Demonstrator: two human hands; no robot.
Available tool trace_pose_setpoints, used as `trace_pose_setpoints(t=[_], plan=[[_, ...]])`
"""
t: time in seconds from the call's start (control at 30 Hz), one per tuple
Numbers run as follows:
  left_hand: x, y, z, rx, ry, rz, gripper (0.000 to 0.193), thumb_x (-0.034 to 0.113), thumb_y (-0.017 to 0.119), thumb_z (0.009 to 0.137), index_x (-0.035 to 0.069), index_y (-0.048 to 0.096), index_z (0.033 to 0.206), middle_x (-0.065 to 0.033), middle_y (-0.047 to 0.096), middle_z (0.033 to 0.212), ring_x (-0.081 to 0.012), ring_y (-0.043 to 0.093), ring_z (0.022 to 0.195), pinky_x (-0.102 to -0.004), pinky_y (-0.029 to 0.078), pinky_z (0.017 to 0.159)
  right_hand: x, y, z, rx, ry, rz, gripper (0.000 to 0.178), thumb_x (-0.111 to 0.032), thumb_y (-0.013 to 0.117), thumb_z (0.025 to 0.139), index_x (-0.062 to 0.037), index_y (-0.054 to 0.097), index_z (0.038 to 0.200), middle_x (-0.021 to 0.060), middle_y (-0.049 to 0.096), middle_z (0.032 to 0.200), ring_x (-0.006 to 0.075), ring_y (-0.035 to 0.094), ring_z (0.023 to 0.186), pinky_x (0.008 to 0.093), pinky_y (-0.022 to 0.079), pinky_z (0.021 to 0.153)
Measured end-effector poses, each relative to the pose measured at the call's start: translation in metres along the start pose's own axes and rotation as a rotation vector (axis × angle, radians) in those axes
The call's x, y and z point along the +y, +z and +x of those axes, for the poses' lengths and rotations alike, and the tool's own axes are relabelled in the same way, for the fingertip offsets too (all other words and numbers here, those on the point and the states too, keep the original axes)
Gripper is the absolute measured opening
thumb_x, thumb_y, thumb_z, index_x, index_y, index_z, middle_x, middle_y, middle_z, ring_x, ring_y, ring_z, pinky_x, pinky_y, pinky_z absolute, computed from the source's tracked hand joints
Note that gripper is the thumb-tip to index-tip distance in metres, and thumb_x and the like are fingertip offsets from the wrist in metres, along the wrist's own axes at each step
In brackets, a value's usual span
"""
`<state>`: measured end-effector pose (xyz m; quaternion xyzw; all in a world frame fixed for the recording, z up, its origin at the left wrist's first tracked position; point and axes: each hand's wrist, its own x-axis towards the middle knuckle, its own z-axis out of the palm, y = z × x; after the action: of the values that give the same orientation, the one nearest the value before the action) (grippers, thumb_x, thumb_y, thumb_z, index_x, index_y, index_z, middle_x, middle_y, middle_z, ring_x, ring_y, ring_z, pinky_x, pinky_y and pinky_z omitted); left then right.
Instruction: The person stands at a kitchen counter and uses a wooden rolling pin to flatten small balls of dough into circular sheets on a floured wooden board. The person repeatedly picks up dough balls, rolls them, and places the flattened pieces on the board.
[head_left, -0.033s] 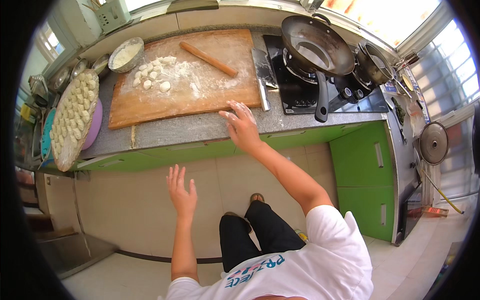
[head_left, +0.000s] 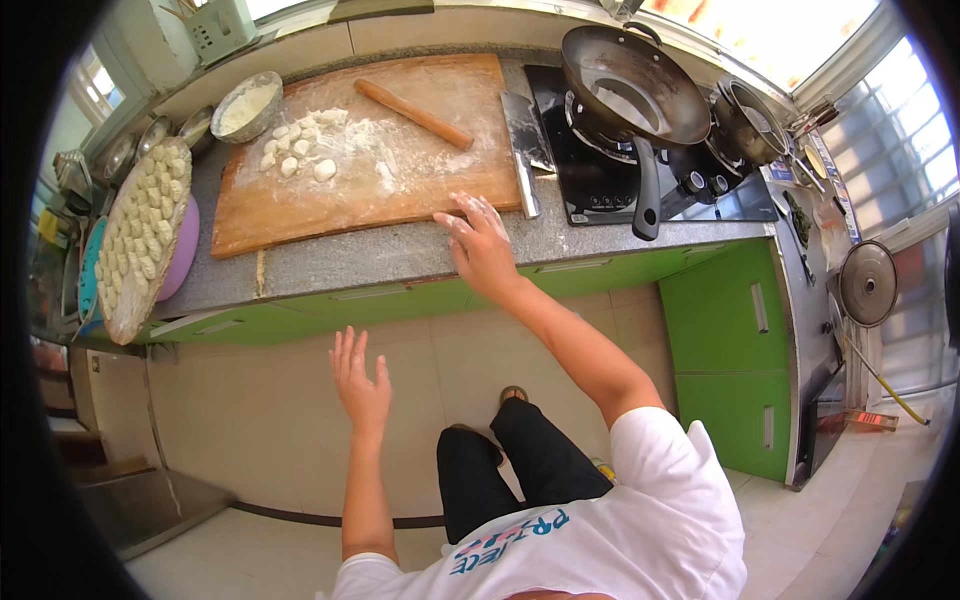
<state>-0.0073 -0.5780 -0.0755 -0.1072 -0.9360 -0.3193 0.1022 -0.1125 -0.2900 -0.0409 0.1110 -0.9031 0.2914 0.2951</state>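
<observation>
My right hand (head_left: 480, 247), dusted with flour, is at the front edge of the wooden board (head_left: 300, 225). Its fingers are apart and it holds nothing; whether the fingertips touch the wood I cannot tell. Nothing is in my left hand (head_left: 362, 388) either: it is raised over the floor in front of the counter, with fingers stretched and floury tips. Several small dough pieces (head_left: 290, 167) lie in loose flour on the left part of the board. Behind them a wooden rolling pin (head_left: 413, 114) rests at a slant.
A cleaver (head_left: 526, 150) lies along the board's right edge. Further right, a wok (head_left: 600, 75) stands on the black stove (head_left: 590, 205), its handle pointing toward me. To the left are a flour bowl (head_left: 247, 107) and a tilted round tray (head_left: 125, 325) of dumplings above a purple basin (head_left: 182, 250).
The view has shifted very slightly. Both hands keep nearly the same pose, and nothing has been picked up or put down.
</observation>
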Motion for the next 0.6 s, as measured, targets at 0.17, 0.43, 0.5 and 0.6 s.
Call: trace_pose_setpoints(t=[0.17, 0.43, 0.5, 0.6], plan=[[-0.017, 0.033, 0.010, 0.043, 0.023, -0.004, 0.049, 0.003, 0.066, 0.088, 0.005, 0.059, 0.137, -0.0150, 0.052, 0.150, -0.0358, 0.040, 0.146, -0.0513, 0.026, 0.123, 0.007, 0.018, 0.012, -0.040, 0.053, -0.145, 0.050, -0.010, 0.066, 0.090, -0.0089, 0.056, 0.138, 0.0182, 0.055, 0.144, 0.0362, 0.047, 0.139, 0.0540, 0.030, 0.120], [-0.033, 0.077, 0.018, 0.067, 0.027, -0.049, 0.049, 0.003, 0.065, 0.088, 0.005, 0.060, 0.136, -0.0155, 0.052, 0.151, -0.0365, 0.038, 0.147, -0.0519, 0.026, 0.123, 0.023, 0.025, 0.013, -0.035, -0.020, -0.255, 0.042, -0.012, 0.065, 0.092, -0.0060, 0.059, 0.133, 0.0173, 0.061, 0.139, 0.0317, 0.054, 0.134, 0.0470, 0.036, 0.118], [-0.040, 0.084, 0.018, 0.083, 0.024, -0.050, 0.050, 0.002, 0.065, 0.088, 0.004, 0.059, 0.137, -0.0152, 0.049, 0.153, -0.0365, 0.037, 0.148, -0.0512, 0.027, 0.122, 0.025, 0.026, 0.014, -0.035, -0.039, -0.277, 0.039, -0.011, 0.065, 0.092, -0.0058, 0.062, 0.131, 0.0169, 0.062, 0.138, 0.0310, 0.055, 0.133, 0.0458, 0.038, 0.117], [-0.044, 0.088, 0.021, 0.158, 0.024, -0.055, 0.052, 0.002, 0.064, 0.090, 0.004, 0.056, 0.141, -0.0148, 0.044, 0.157, -0.0362, 0.036, 0.149, -0.0495, 0.029, 0.121, 0.024, 0.024, 0.015, -0.029, -0.045, -0.282, 0.037, -0.010, 0.064, 0.092, -0.0060, 0.064, 0.128, 0.0163, 0.062, 0.138, 0.0308, 0.055, 0.133, 0.0449, 0.040, 0.116]])
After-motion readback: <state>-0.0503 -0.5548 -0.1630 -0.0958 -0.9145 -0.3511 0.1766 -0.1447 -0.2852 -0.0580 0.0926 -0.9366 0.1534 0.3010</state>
